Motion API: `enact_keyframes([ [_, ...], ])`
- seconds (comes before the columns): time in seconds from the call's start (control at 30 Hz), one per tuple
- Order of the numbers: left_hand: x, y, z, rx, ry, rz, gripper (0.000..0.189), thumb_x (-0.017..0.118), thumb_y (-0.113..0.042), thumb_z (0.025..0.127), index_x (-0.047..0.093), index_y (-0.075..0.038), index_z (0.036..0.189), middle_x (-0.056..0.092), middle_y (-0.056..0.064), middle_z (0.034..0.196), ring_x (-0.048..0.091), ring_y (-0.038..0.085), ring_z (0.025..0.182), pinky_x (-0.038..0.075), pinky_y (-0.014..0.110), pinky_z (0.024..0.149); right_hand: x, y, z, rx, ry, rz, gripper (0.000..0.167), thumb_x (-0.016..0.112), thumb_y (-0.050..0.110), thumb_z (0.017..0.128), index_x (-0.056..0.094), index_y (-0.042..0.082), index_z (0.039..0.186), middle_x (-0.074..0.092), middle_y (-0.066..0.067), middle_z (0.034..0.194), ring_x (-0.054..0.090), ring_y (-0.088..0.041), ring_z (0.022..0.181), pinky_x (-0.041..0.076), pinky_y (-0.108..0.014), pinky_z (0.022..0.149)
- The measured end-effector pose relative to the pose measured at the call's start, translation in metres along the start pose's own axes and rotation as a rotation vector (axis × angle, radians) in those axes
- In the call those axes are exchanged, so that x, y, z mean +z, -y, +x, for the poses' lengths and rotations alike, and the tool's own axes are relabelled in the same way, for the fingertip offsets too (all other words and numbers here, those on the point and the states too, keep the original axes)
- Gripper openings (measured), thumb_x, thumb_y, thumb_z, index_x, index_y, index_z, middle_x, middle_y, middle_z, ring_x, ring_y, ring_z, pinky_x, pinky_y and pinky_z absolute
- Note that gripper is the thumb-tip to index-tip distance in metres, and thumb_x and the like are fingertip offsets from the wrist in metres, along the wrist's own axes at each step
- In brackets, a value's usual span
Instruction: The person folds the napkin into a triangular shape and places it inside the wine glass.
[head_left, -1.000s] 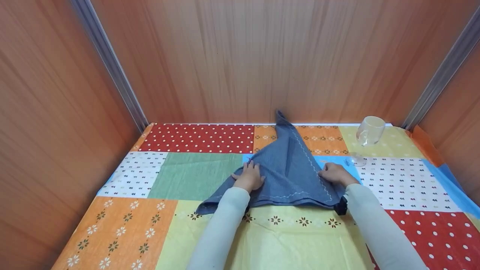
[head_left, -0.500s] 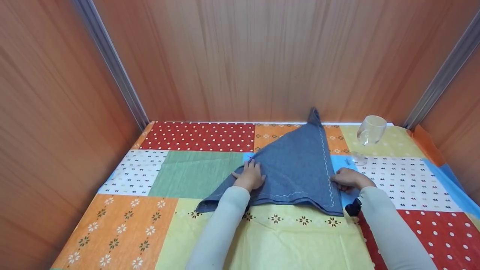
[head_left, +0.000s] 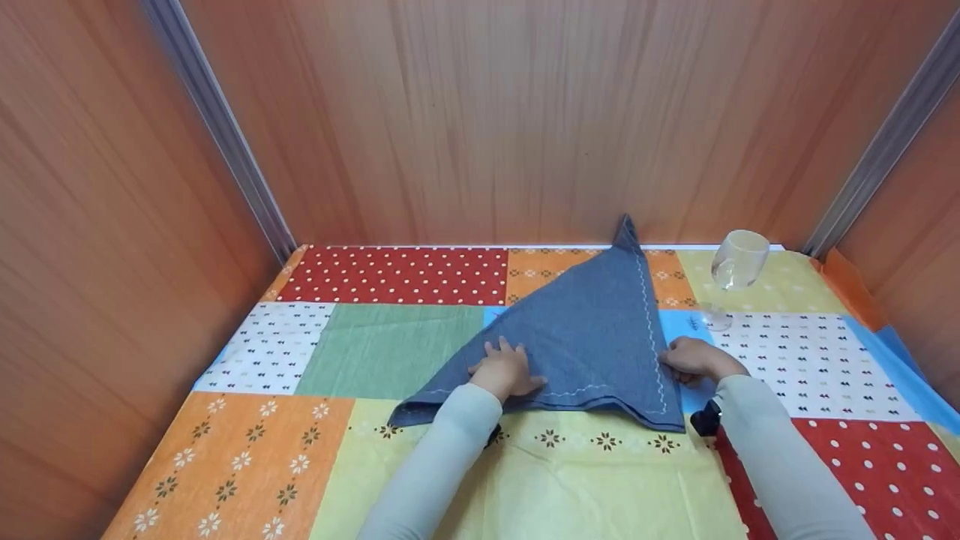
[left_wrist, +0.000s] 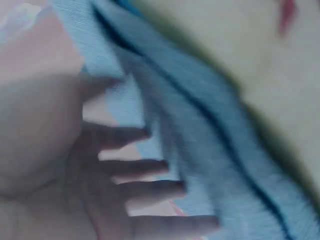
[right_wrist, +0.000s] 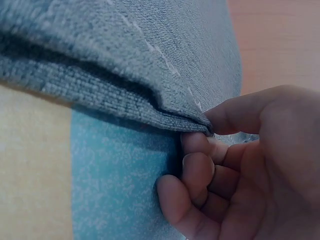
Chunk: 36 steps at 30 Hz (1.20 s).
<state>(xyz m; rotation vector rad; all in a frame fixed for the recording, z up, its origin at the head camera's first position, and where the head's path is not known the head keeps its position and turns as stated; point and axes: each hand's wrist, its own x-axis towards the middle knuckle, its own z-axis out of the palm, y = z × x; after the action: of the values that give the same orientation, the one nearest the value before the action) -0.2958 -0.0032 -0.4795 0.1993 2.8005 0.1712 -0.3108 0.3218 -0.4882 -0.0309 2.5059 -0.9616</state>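
A blue-grey cloth (head_left: 585, 330) with white stitching along its edges lies folded in a rough triangle on the table. Its tip rests against the back wall. My left hand (head_left: 506, 371) lies on the cloth's left part with fingers spread; in the left wrist view its straight fingers (left_wrist: 150, 192) reach over the fabric. At the right edge, my right hand (head_left: 697, 358) pinches the cloth. The right wrist view shows thumb and forefinger gripping the layered edge of the cloth (right_wrist: 150, 90), the other fingers (right_wrist: 197, 170) curled below it.
A clear stemmed glass (head_left: 739, 262) stands at the back right, beyond my right hand. A patchwork tablecloth (head_left: 405, 352) covers the table. Wood-patterned panels (head_left: 480, 120) close off the back and both sides.
The right hand has drawn the cloth's right edge and tip to the right, flattening its folds, then stayed put. My left hand has slid slightly toward the near edge.
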Motion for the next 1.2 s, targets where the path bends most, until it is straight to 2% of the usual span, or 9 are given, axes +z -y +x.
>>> enact_keyframes([
  [0.1,0.0,0.001,-0.011,0.029,0.028,0.03,0.097,0.065,-0.069,0.084,0.029,-0.018,0.159,0.019,0.017,0.164,0.019,0.042,0.148,0.04,0.07,0.095,0.001,0.0,-0.001,0.006,-0.014,-0.013,0.022,0.045,0.018,0.101,0.049,0.005,0.085,0.05,-0.004,0.068,0.047,-0.017,0.058,0.041,-0.029,0.054],
  [0.23,0.0,0.007,-0.016,0.09,0.052,0.066,0.108,0.076,-0.067,0.076,0.026,-0.018,0.16,0.018,0.019,0.164,0.018,0.043,0.148,0.041,0.071,0.093,0.003,0.001,-0.002,0.018,-0.023,-0.018,0.022,0.044,0.02,0.102,0.049,0.005,0.087,0.05,-0.005,0.072,0.048,-0.018,0.062,0.042,-0.03,0.057],
  [0.33,-0.002,0.01,-0.017,0.126,0.077,0.069,0.104,0.077,-0.06,0.08,0.026,-0.018,0.16,0.017,0.019,0.164,0.017,0.044,0.147,0.04,0.071,0.094,0.002,0.0,-0.002,0.023,-0.026,-0.025,0.022,0.044,0.021,0.102,0.05,0.005,0.088,0.05,-0.005,0.073,0.049,-0.018,0.063,0.042,-0.031,0.058],
  [0.47,-0.005,0.011,-0.019,0.131,0.107,0.067,0.095,0.076,-0.05,0.086,0.025,-0.02,0.16,0.014,0.017,0.165,0.015,0.043,0.148,0.037,0.07,0.098,0.002,0.0,-0.003,0.021,-0.032,-0.033,0.022,0.044,0.021,0.102,0.05,0.005,0.088,0.05,-0.005,0.073,0.048,-0.019,0.063,0.041,-0.031,0.059],
  [0.63,-0.004,0.007,-0.024,0.162,0.124,0.186,0.075,0.064,-0.03,0.096,0.027,-0.016,0.16,0.016,0.009,0.166,0.016,0.035,0.15,0.037,0.065,0.102,0.003,-0.001,-0.003,0.015,-0.034,-0.046,0.024,0.043,0.021,0.103,0.051,0.004,0.088,0.051,-0.006,0.074,0.049,-0.018,0.064,0.042,-0.031,0.059],
  [0.7,-0.004,0.005,-0.026,0.18,0.114,0.241,0.066,0.057,-0.024,0.1,0.028,-0.013,0.159,0.019,0.006,0.166,0.018,0.031,0.15,0.039,0.061,0.103,0.004,-0.002,-0.004,0.017,-0.038,-0.056,0.024,0.043,0.022,0.103,0.051,0.004,0.088,0.051,-0.006,0.074,0.05,-0.019,0.064,0.042,-0.031,0.059],
  [0.8,-0.004,0.007,-0.026,0.181,0.092,0.264,0.059,0.051,-0.019,0.104,0.03,-0.011,0.158,0.022,0.004,0.165,0.022,0.028,0.149,0.04,0.055,0.105,0.004,-0.001,-0.004,0.016,-0.041,-0.058,0.025,0.042,0.022,0.103,0.051,0.004,0.088,0.051,-0.006,0.073,0.049,-0.019,0.064,0.042,-0.031,0.059],
  [1.07,-0.006,0.027,-0.015,0.155,0.031,0.209,0.051,0.042,-0.012,0.107,0.032,-0.008,0.157,0.027,0.007,0.163,0.027,0.027,0.147,0.042,0.051,0.104,0.008,0.001,-0.007,-0.029,0.009,-0.084,0.029,0.046,0.022,0.102,0.056,0.004,0.081,0.057,-0.003,0.065,0.05,-0.015,0.055,0.042,-0.029,0.055],
  [1.2,-0.007,0.036,-0.009,0.131,-0.015,0.189,0.052,0.047,-0.012,0.105,0.035,-0.008,0.156,0.03,0.007,0.162,0.03,0.027,0.147,0.043,0.051,0.103,0.013,0.005,-0.009,-0.073,0.035,-0.079,0.033,0.05,0.021,0.102,0.062,0.003,0.078,0.061,-0.001,0.061,0.052,-0.012,0.053,0.045,-0.028,0.053],
])
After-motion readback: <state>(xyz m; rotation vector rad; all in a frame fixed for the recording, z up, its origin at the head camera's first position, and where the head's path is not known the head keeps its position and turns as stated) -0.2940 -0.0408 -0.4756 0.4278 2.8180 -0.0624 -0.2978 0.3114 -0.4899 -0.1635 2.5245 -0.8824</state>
